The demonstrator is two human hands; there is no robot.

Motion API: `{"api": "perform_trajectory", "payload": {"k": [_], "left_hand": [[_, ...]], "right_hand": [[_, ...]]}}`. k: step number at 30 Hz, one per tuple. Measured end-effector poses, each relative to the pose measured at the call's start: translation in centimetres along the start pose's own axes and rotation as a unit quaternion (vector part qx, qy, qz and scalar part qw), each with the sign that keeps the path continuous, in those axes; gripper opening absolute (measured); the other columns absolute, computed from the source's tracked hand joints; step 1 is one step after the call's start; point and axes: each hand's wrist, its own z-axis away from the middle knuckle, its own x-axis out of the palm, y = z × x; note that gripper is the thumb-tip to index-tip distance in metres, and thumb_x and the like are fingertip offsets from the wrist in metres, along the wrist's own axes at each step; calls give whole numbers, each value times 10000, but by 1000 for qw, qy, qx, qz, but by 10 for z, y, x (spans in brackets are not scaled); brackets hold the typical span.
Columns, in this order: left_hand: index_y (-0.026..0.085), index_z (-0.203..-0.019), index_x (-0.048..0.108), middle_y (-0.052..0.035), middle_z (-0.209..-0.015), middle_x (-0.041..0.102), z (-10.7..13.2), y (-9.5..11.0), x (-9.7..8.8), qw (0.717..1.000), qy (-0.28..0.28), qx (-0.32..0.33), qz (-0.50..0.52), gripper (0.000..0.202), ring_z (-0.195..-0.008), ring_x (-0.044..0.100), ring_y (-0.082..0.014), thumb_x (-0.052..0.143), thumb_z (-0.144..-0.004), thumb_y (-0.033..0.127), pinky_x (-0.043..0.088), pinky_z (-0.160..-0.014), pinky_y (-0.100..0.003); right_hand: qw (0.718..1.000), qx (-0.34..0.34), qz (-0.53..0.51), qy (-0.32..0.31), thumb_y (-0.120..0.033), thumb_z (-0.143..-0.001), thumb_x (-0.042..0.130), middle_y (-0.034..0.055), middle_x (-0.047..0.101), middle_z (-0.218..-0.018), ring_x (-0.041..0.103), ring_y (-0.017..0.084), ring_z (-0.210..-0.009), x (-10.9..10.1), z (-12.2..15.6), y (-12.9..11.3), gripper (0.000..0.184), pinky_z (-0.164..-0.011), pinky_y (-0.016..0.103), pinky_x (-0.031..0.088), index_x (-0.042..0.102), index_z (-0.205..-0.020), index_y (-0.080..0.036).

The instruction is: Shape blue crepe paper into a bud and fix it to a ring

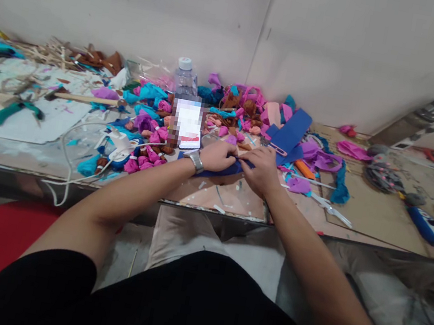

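Both of my hands meet over a dark blue strip (219,173), possibly crepe paper, lying near the table's front edge. My left hand (216,155), with a metal watch (198,163) on its wrist, is closed on the strip's upper edge. My right hand (261,167) is closed too, its fingertips pinching the strip close to the left thumb. Beyond the right hand lies a larger dark blue piece (293,129), with a pink-handled cutter (277,149) on it. A lit phone (189,125) stands just beyond the left hand.
Pink, purple and brown paper bundles (151,128) surround a bottle (187,79). A white glue gun (118,144) with a looping cord sits left. Scissors (332,208) and an orange-handled tool (304,169) lie right. Green pliers (18,110) and a hammer (85,99) are far left.
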Motion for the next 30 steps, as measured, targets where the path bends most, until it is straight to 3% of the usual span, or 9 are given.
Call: {"api": "perform_trajectory", "payload": {"k": [12, 19, 30], "left_hand": [[220, -1065, 821, -128, -973, 793, 2, 1, 0, 990, -4, -24, -136, 332, -914, 725, -301, 519, -962, 311, 465, -744, -394], [203, -1023, 804, -148, -928, 771, 1, 0, 2, 989, 1, -29, -144, 322, -892, 715, -317, 511, -975, 327, 464, -754, -407], [196, -1109, 753, -127, -1009, 775, 6, 7, 0, 994, -14, 2, -111, 380, -902, 701, -292, 444, -1037, 405, 436, -758, -388]], "right_hand": [[1000, 0, 28, -6, -308, -1062, 613, 54, 834, -1058, 663, 281, -1076, -1, 0, -2, 210, -1017, 485, 360, 816, -1088, -264], [999, 14, 35, -36, -313, -1069, 581, 64, 839, -1054, 663, 285, -1044, -3, -3, -6, 228, -1030, 491, 355, 803, -1076, -262], [1000, 1, 26, -14, -291, -1053, 602, 55, 844, -1034, 671, 279, -1035, -2, -1, -7, 205, -1025, 490, 354, 805, -1054, -257]]}}
